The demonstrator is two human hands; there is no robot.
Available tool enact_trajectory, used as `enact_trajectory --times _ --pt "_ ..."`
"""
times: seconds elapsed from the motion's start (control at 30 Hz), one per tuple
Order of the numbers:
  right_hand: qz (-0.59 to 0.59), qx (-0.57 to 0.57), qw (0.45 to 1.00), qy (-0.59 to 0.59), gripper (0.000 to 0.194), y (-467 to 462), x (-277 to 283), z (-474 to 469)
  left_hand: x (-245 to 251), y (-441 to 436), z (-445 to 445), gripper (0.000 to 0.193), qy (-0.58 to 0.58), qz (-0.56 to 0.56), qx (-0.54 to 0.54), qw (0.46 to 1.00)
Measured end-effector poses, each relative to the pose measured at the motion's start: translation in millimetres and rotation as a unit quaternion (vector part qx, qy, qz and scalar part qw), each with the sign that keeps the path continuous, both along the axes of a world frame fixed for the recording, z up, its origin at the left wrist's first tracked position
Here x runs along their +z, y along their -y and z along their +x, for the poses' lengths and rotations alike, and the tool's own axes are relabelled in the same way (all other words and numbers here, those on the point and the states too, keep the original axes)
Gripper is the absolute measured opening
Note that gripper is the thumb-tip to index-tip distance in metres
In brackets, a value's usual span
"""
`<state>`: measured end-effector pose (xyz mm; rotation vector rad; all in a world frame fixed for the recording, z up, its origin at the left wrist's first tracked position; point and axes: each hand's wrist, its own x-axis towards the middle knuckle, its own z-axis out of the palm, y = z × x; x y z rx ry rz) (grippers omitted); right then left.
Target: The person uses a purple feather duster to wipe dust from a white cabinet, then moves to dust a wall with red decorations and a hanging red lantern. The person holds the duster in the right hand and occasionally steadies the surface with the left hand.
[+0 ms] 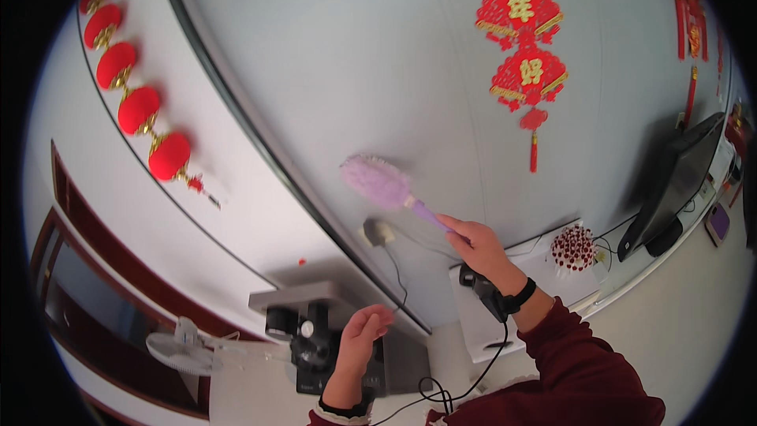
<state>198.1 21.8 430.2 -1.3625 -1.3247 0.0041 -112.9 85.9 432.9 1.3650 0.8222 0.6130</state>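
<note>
My right hand (482, 247) grips the slim purple handle of a fluffy lilac duster (377, 182). The duster's head lies up and to the left, at the pale grey wall (366, 71); whether it touches the wall is hard to tell. A black band (524, 296) circles my right wrist, and a black corded device (488, 294) sits beside it. Lower and further left, my left hand (365, 328) holds nothing, its fingers loosely bent and slightly blurred. It is in front of a grey-and-black countertop machine (322, 331), partly hiding it.
A plug in a wall socket (377, 232) with a trailing cord lies below the duster. Red paper ornaments (528, 74) and a lantern string (139, 111) hang on the walls. At right stand a berry-covered ornament (572, 248) and a monitor (674, 183); a fan (182, 349) is lower left.
</note>
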Motion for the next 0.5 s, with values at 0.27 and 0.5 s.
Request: enact_trajectory --times 0.27,0.5 --pt "0.163 -0.079 0.977 -0.117 0.037 -9 93 67 93 -55 87 0.033 0.014 0.34 -0.026 0.94" --pt "0.26 -0.152 0.953 -0.006 0.034 -44 223 73 190 -94 148 0.055 -0.042 0.696 0.059 0.714"
